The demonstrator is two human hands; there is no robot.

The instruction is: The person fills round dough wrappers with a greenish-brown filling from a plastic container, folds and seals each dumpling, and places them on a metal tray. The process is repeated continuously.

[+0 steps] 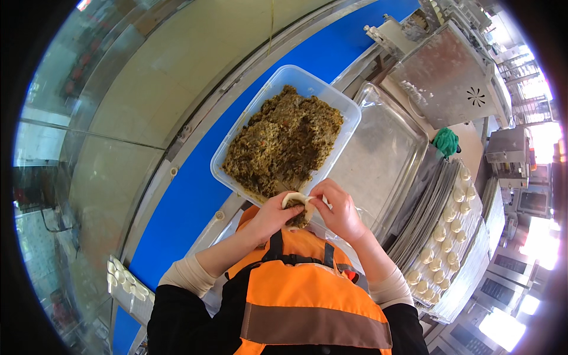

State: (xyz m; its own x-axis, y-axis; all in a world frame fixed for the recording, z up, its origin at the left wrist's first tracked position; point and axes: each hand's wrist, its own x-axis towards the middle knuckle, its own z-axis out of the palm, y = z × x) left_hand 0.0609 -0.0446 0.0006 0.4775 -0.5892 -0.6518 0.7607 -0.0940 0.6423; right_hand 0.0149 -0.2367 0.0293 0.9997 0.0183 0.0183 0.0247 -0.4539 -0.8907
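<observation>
A round dough wrapper (291,198) with dark chopped filling (298,217) inside is held at the near edge of a plastic tub. My left hand (280,213) cups it from the left, its thumb pressed on the filling. With thumb and fingertips, my right hand (333,207) pinches the wrapper's right rim. Just beyond both hands stands the translucent tub (342,103), heaped with a greenish-brown filling mixture (284,133). The underside of the wrapper is hidden by my left hand.
The tub rests over a blue conveyor belt (177,213). Right of it lies a metal tray (372,159). Further right, shaped dough buns (439,233) sit on stacked trays (421,208). A floured metal machine (448,80) and a green cloth (445,142) are beyond. Dough pieces (126,279) lie at lower left.
</observation>
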